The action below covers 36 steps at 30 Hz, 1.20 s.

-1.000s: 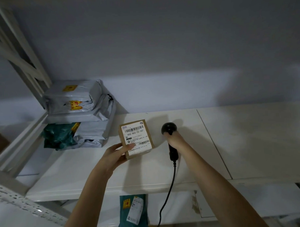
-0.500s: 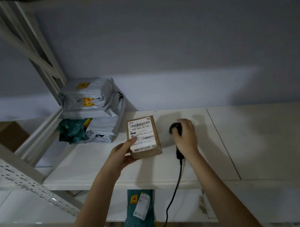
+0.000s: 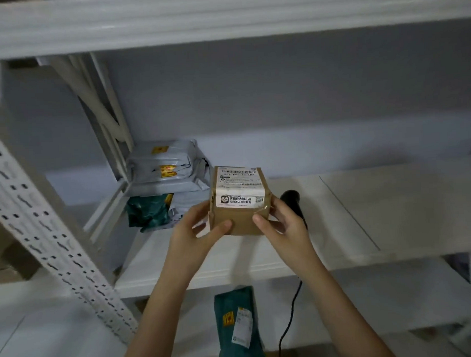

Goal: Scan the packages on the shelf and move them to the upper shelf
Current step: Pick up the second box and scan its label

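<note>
A small brown cardboard box (image 3: 239,218) with a white barcode label on top is held above the white middle shelf (image 3: 363,214). My left hand (image 3: 196,233) grips its left side and my right hand (image 3: 284,224) grips its right side. The black barcode scanner (image 3: 292,200) lies on the shelf just behind my right hand, its cable hanging down over the shelf edge. The front beam of the upper shelf (image 3: 223,15) runs across the top of the view.
Grey mailer bags (image 3: 167,170) are stacked at the shelf's back left on a dark green bag (image 3: 145,213). Another green bag (image 3: 237,325) with a label lies on the lower shelf. A perforated white upright (image 3: 44,238) stands at the left.
My right hand let go of the scanner, which now lies on the shelf, and took hold of the box's right side. The box is raised and the view tilted up, showing the upper shelf.
</note>
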Each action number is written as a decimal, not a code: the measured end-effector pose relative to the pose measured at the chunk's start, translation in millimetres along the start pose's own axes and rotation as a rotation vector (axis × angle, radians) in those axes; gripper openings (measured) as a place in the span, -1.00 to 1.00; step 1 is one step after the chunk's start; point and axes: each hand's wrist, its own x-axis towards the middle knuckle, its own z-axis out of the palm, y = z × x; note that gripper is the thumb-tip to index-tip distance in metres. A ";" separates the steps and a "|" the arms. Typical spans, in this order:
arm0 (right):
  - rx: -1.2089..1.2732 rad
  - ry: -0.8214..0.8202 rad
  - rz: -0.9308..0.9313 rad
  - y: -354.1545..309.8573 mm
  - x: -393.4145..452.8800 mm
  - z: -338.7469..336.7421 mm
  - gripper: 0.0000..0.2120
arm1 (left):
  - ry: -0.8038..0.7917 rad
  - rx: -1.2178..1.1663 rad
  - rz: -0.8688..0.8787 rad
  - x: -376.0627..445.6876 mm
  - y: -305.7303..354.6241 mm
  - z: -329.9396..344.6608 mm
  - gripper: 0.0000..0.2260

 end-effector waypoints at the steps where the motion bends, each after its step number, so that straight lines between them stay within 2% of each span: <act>1: 0.006 0.014 -0.015 -9.1 -8.2 11.1 -0.58 | 0.030 0.016 0.054 -8.0 2.8 -10.5 -0.60; 5: -0.019 0.073 -0.065 -50.4 -35.8 46.2 -0.64 | 0.101 0.042 0.195 -40.9 22.1 -47.5 -0.61; 10: -0.040 0.084 -0.190 -114.4 -46.6 68.0 -0.63 | 0.130 0.023 0.326 -66.3 65.2 -84.9 -0.51; 14: 0.006 0.063 -0.308 -161.3 -34.1 79.3 -0.58 | 0.197 0.011 0.444 -72.7 105.4 -110.7 -0.60; 18: 0.050 0.009 -0.391 -201.4 -13.5 88.0 -0.65 | 0.280 0.054 0.538 -70.5 145.7 -130.8 -0.69; 24: 0.027 -0.025 -0.515 -250.8 24.1 100.0 -0.73 | 0.359 0.077 0.604 -47.7 190.1 -152.4 -0.74; 27: 0.015 -0.014 -0.547 -267.2 50.1 106.2 -0.80 | 0.385 0.073 0.619 -26.4 206.9 -163.9 -0.68; 29: -0.011 0.001 -0.546 -276.1 69.5 110.7 -0.81 | 0.408 0.086 0.628 -11.3 216.8 -170.9 -0.64; 36: -0.219 0.018 -0.532 -293.5 134.4 128.6 -0.74 | 0.466 0.226 0.614 50.7 235.7 -185.9 -0.74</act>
